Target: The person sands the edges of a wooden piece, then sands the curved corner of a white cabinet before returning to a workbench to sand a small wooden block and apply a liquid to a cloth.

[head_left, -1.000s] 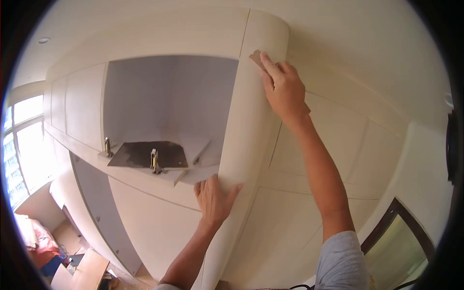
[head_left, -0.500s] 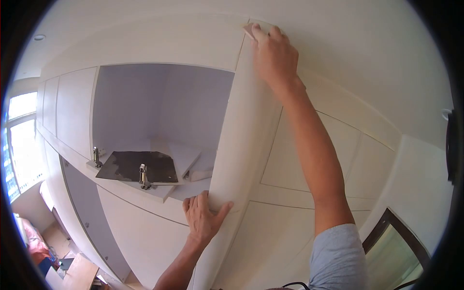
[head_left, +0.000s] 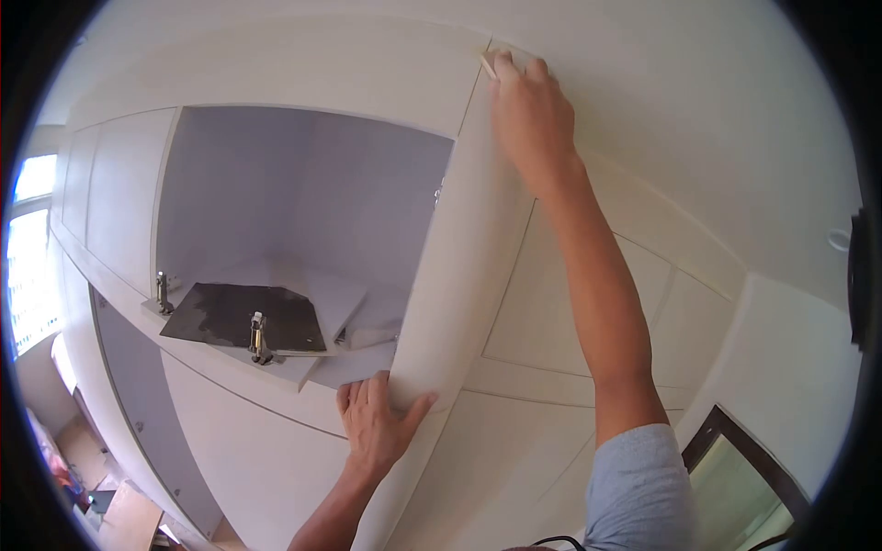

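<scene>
The right hand (head_left: 537, 124), fingers bent, pinches a sheet (head_left: 489, 64) against the top of the rounded post (head_left: 459, 266), near the ceiling (head_left: 661, 101). The left hand (head_left: 377, 427) is spread, fingertips over the cabinet's bottom edge and thumb on the post, with nothing in its grip. Beside it the open cabinet (head_left: 294, 184) holds pale boards (head_left: 335, 298) and a dark sheet (head_left: 243, 317); two hinges (head_left: 258, 338) (head_left: 163, 292) stand at its front edge. The post stands between this opening and the closed panels (head_left: 542, 303); a window (head_left: 35, 266) is far left.
</scene>
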Motion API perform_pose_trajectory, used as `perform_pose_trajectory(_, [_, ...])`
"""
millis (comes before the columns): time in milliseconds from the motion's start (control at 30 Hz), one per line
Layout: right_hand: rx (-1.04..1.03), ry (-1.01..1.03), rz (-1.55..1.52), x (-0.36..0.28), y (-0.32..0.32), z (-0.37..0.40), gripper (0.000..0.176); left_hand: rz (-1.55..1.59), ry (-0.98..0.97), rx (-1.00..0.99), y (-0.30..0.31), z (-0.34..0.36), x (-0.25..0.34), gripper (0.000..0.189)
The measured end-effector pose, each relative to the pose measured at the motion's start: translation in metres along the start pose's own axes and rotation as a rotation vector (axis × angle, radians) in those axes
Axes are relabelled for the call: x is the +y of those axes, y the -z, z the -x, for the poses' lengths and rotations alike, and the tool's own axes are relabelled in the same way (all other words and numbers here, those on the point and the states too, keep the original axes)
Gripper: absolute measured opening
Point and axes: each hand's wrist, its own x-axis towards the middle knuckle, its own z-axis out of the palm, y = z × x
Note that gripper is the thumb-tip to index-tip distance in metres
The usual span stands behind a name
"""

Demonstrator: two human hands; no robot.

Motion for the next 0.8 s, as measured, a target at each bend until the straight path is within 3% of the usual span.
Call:
perform_pose_trajectory(167, [-0.022,-0.063,-0.030,0.001,0.004,-0.016,0.042,0.040,-0.016,0.016,-0.004,0.003,-0.006,0.070])
perform_pose_trajectory(300, [-0.088,-0.074,-0.026,-0.010,0.019,0.023,0.044,0.046,-0.037,0.024,-0.003,0.003,-0.007,0.069])
perform_pose_trajectory(667, [-0.083,-0.128,-0.037,-0.012,0.006,-0.030,0.037,0.066,-0.057,0.032,0.002,0.000,-0.008,0.066])
perform_pose_trajectory(800, [-0.137,-0.122,-0.043,-0.028,0.019,0.028,0.037,0.098,-0.040,0.008,0.005,0.002,-0.008,0.064])
